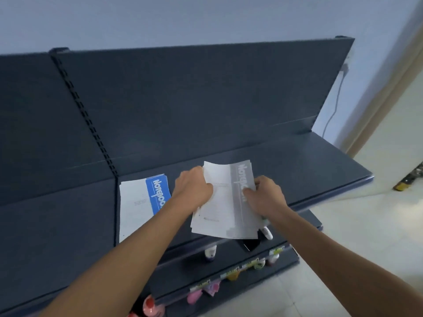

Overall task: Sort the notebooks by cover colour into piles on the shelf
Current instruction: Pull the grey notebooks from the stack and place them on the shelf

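Observation:
A stack of white notebooks with a grey title band (pixel 225 202) is held just above the dark shelf (pixel 320 161), near its front edge. My left hand (pixel 194 188) grips the stack's left edge. My right hand (pixel 265 193) holds its right side, fingers on the grey band. To the left, a pile of white notebooks with a blue title band (pixel 139 200) lies flat on the same shelf; my left forearm crosses over its lower right corner.
The shelf's dark back panel (pixel 183 99) rises behind the notebooks, with a slotted upright (pixel 84 110) at the left. Lower shelves hold bottles and small packets (pixel 210 252). Pale floor tiles and a wall cable (pixel 334 106) lie to the right.

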